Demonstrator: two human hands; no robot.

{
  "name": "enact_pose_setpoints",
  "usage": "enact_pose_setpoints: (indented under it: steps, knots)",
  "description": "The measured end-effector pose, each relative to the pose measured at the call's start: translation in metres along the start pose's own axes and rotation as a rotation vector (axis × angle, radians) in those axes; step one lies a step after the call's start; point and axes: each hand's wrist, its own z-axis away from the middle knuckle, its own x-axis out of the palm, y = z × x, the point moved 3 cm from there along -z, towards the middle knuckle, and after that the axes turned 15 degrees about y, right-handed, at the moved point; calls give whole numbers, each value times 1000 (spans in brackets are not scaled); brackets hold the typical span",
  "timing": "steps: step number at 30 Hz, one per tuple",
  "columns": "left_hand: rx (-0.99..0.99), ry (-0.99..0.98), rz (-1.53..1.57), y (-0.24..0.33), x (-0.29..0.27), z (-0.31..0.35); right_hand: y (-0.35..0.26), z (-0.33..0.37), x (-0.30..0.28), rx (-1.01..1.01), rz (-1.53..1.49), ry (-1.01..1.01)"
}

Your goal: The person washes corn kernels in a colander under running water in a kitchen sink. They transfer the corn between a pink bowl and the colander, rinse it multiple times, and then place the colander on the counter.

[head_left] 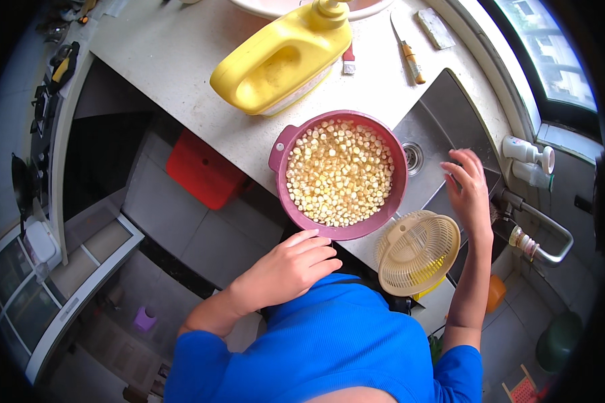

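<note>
A dark pink plastic basin [403,171] full of pale yellow kernels [339,174], which look like corn in water, stands at the counter's front edge beside the sink. My left hand [292,267] is just below the basin's near rim, fingers stretched and loosely spread, holding nothing. Whether its fingertips touch the rim I cannot tell. Over the metal sink [444,107] hangs my right hand [467,185], with fingers apart and slightly bent and nothing in it. A beige slotted strainer [420,250] rests between the basin and my right forearm, near the counter edge.
A large yellow jug [275,64] stands behind the basin. Beyond it lie a knife with a wooden handle [411,62] and a grey block [435,29]. A curved metal faucet [558,248] is at the right. A red stool [205,168] is on the floor at left.
</note>
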Motion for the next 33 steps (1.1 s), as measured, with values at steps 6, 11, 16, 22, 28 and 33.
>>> enact_pose_setpoints:
  steps: [6,11,16,22,28,33]
  knots:
    - [78,-14,-21,2,0,1,-108,-13,24,335,-731,-172]
    - [150,-40,-143,11,-4,-7,-138,-28,26,398,-1081,-260]
    - [122,-112,-9,8,-2,-5,-152,-30,14,84,-1168,-294]
    - [85,-43,545,13,1,-14,-151,-24,8,52,-1190,-234]
    - [113,-97,652,18,-5,-20,-133,-18,-11,244,-995,-120]
    - [-54,-64,446,-1,-6,5,-35,13,-48,852,-1925,-61]
